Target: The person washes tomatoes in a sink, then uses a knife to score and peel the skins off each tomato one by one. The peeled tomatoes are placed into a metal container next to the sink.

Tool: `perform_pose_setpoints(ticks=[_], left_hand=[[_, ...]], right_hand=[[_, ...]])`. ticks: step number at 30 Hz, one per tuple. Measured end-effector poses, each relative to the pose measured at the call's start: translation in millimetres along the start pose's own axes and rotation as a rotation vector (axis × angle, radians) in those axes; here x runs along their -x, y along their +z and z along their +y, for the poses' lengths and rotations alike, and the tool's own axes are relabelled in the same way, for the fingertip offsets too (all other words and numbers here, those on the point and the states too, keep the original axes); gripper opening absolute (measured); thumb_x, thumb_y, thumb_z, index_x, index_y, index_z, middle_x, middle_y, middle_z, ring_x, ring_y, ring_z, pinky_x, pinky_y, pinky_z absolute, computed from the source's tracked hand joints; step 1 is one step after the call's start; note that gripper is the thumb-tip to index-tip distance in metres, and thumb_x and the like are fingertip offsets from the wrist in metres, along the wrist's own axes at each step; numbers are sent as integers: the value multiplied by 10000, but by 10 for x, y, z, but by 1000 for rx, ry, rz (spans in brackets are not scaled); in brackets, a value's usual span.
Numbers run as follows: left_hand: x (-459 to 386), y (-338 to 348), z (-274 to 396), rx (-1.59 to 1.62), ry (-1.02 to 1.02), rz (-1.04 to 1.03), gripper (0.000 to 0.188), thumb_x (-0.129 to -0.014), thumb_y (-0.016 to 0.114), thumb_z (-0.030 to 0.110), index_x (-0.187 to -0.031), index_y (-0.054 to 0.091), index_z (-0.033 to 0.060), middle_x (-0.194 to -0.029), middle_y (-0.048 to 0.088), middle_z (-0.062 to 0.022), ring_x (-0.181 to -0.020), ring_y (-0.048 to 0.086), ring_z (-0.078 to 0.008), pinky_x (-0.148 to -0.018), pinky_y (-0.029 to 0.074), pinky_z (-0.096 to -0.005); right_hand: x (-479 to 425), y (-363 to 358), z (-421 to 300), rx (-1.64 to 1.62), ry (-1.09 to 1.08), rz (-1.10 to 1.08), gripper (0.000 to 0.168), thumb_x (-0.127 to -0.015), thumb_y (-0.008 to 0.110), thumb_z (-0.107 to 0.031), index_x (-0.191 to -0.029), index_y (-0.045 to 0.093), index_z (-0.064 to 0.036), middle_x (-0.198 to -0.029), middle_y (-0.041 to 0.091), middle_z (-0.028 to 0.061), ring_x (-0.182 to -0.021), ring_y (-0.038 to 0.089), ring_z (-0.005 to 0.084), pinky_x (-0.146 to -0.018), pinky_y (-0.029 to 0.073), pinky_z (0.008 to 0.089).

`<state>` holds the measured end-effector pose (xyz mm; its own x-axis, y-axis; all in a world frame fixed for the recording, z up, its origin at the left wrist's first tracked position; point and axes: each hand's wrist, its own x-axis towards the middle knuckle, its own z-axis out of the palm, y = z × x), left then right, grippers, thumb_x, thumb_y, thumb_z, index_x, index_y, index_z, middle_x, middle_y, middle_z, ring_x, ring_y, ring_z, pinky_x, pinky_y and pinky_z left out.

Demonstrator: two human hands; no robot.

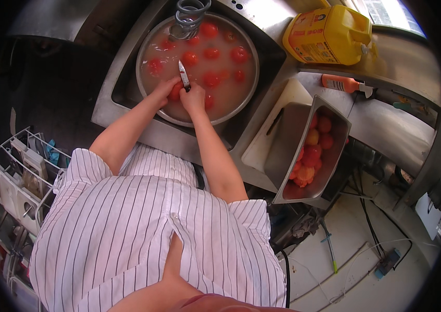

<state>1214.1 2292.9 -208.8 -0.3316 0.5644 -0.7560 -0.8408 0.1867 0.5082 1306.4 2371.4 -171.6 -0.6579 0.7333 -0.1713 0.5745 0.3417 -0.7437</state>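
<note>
Over the near side of a round metal basin (pixel 140 74), my left hand (pixel 164 89) grips a red tomato (pixel 175 92). My right hand (pixel 194 96) is closed around the dark handle of a small knife (pixel 183 74), right beside that tomato. The blade points away from me, with red bits stuck on it. Cloudy pinkish water fills the basin, and several other tomatoes (pixel 211 53) float in it. To the right, a deep steel pan (pixel 283 144) stands tilted and holds several tomatoes (pixel 312 154), some apparently peeled.
The basin sits in a steel sink (pixel 117 91), beneath a coiled spring faucet hose (pixel 190 17). A white board (pixel 261 144) lies under the pan. A yellow jug (pixel 322 35) and an orange bottle (pixel 339 83) are at upper right. A white wire rack (pixel 25 175) stands at left.
</note>
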Motion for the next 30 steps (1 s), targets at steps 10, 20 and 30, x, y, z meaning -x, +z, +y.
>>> perform_pose_setpoints(ticks=[10, 20, 30], left_hand=[[93, 21, 251, 460, -167, 63, 358, -829, 558, 273, -1112, 513, 58, -1076, 572, -106, -963, 568, -230, -839, 461, -381], [103, 45, 216, -357, 55, -72, 494, -785, 641, 330, -1149, 492, 31, -1089, 553, -107, -997, 546, -217, -799, 475, -318], [398, 138, 428, 74, -357, -147, 384, -870, 473, 351, -1174, 489, 116, -1133, 546, -64, -1002, 543, -233, -835, 466, -395]], right_hand=[[-28, -50, 410, -52, 282, 166, 264, -703, 623, -199, -703, 595, 63, -627, 589, 199, -577, 586, 300, -570, 449, 399], [16, -85, 249, -704, 559, -241, 214, -804, 611, -215, -815, 560, -8, -602, 576, 66, -398, 450, 106, -367, 348, 240], [12, -338, 454, -462, 401, -179, 251, -816, 593, -249, -885, 582, -8, -668, 577, 58, -515, 519, 152, -453, 409, 275]])
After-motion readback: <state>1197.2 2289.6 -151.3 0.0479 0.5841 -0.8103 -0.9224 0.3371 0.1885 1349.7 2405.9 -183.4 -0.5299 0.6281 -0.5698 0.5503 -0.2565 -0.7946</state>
